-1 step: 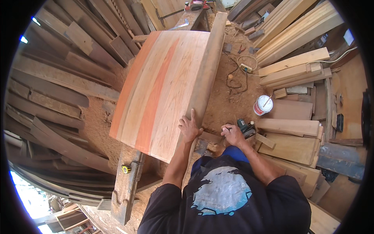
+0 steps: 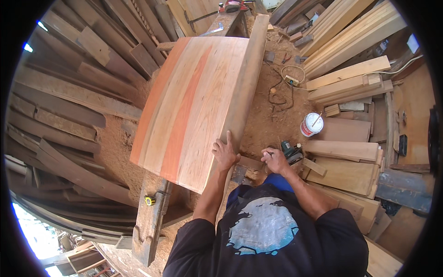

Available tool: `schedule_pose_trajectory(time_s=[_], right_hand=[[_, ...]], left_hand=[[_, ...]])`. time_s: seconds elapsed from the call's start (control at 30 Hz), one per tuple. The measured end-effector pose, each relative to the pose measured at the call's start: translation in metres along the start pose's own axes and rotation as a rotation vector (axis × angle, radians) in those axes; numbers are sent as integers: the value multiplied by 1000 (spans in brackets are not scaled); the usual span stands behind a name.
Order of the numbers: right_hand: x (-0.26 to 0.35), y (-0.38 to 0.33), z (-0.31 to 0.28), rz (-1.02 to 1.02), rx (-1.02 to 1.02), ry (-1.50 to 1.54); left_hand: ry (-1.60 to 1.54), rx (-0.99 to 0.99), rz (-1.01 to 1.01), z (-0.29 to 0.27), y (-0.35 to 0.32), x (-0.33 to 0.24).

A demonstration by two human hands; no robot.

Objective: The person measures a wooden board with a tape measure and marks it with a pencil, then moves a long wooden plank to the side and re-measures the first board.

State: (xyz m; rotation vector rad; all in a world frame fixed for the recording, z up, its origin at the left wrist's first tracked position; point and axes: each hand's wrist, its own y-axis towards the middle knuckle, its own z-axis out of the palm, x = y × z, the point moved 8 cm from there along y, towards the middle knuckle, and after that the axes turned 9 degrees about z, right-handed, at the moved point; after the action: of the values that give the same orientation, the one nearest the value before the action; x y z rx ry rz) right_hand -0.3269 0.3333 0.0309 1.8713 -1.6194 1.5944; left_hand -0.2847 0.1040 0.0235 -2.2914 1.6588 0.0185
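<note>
A wide wooden panel [image 2: 191, 106] of pale and reddish strips lies before me. Along its right side runs a dusty wooden beam [image 2: 251, 64]. My left hand [image 2: 225, 153] rests across the panel's near right edge and the beam, its fingers spread and the index finger pointing away from me. To the right, my right hand [image 2: 276, 159] is held above the sawdust near my lap, fingers closed. A small dark bit shows at its fingertips, too small to name. Just beyond that hand sits a green power tool [image 2: 290, 151], partly hidden by it.
A white bucket [image 2: 312, 124] with a stick on it stands to the right by stacked boards [image 2: 344, 150]. A yellow tape measure [image 2: 150, 200] sits on the support at left. Far off are a red power tool [image 2: 233, 6], pliers [image 2: 286, 58] and a cord [image 2: 290, 98]. Planks [image 2: 69, 97] crowd the left.
</note>
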Motion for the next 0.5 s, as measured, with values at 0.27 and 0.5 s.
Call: schedule_pose_trajectory(time_s=[0.27, 0.5], right_hand=[[-46, 38, 31, 125, 118, 218], [-82, 104, 52, 385, 83, 738]], left_hand=[[-224, 139, 20, 7, -88, 0], [-413, 287, 88, 29, -183, -12]])
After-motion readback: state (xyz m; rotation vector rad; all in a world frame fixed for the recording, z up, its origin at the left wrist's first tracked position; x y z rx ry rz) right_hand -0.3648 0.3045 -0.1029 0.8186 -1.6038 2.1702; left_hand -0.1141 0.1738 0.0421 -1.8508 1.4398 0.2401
